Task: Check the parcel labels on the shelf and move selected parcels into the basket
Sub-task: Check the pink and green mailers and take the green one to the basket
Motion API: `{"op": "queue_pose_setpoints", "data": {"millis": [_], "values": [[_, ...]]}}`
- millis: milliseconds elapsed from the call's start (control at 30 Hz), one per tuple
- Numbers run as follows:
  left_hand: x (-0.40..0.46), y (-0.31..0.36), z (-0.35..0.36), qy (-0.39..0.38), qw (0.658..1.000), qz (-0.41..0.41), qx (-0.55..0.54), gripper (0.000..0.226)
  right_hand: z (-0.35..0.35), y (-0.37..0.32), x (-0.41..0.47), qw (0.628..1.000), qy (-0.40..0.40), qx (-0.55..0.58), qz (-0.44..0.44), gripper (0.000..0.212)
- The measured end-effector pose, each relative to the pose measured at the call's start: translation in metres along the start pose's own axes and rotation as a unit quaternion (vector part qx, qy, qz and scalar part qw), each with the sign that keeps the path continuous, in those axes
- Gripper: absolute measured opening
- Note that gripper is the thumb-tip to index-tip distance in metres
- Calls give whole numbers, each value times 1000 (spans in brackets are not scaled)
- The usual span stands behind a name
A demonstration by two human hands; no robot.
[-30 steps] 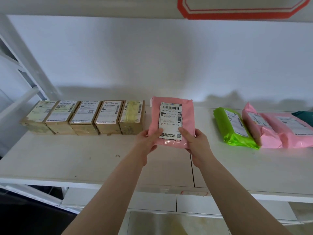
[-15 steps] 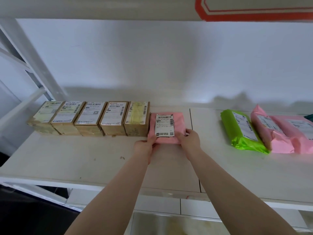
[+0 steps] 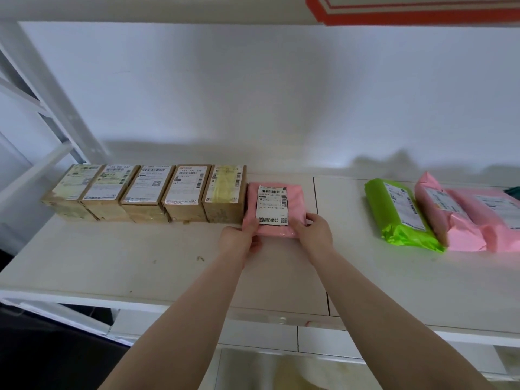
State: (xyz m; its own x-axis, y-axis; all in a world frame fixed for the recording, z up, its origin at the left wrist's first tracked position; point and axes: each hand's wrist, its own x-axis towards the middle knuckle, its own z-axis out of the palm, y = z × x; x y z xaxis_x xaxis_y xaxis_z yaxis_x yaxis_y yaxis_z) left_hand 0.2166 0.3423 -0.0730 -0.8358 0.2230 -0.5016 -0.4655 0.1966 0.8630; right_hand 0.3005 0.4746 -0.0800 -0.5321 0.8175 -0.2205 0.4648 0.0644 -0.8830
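I have just laid the pink parcel [image 3: 277,209] back flat on the shelf [image 3: 112,263], touching the last box [image 3: 225,192]. My left hand [image 3: 239,242] and right hand [image 3: 313,235] still pinch its near corners. I judge it is not selected.

Both arms stretched forward, left hand [image 3: 239,240] and right hand [image 3: 314,232] close together, fingers curled in a grip.
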Motion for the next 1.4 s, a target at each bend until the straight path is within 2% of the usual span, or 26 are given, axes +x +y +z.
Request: {"op": "queue_pose_setpoints", "data": {"millis": [167, 267, 367, 500, 600, 800, 900, 1000, 1100, 1267, 1333, 1400], "values": [[-18, -3, 1, 8, 996, -77, -53, 44, -8, 3, -2, 998, 33, 14, 45, 64], [-37, -8, 13, 18, 992, -108, -67, 51, -26, 10, -8, 987, 46, 132, 74, 45], [-55, -12, 42, -20, 992, -104, -71, 50, -50, 21, -12, 955, 62, 261, 128, 47], [-74, -5, 88, -97, 990, -73, -75, 36, -85, 28, -17, 909, 86, 349, 211, 39], [-86, 1, 125, -148, 985, -46, -74, 28, -119, 39, -13, 882, 119, 390, 234, 37], [-90, -4, 192, -173, 985, -21, 7, 40, -164, 52, 3, 870, 137, 406, 245, 31], [-89, -2, 220, -158, 987, -14, 28, 43, -175, 53, 9, 870, 129, 405, 250, 27], [-87, -4, 245, -137, 990, -13, 39, 69, -182, 53, 13, 868, 111, 407, 262, 25], [-88, -6, 262, -118, 992, -8, 53, 74, -188, 57, 17, 870, 87, 404, 271, 23], [-63, -25, 286, -107, 989, 37, 100, 92, -193, 61, 19, 869, 74, 407, 271, 30], [-57, -31, 288, -105, 990, 40, 90, 87, -195, 61, 19, 871, 70, 405, 269, 33], [-73, -22, 278, -101, 991, 37, 77, 70, -196, 61, 20, 875, 59, 402, 265, 34]]}}
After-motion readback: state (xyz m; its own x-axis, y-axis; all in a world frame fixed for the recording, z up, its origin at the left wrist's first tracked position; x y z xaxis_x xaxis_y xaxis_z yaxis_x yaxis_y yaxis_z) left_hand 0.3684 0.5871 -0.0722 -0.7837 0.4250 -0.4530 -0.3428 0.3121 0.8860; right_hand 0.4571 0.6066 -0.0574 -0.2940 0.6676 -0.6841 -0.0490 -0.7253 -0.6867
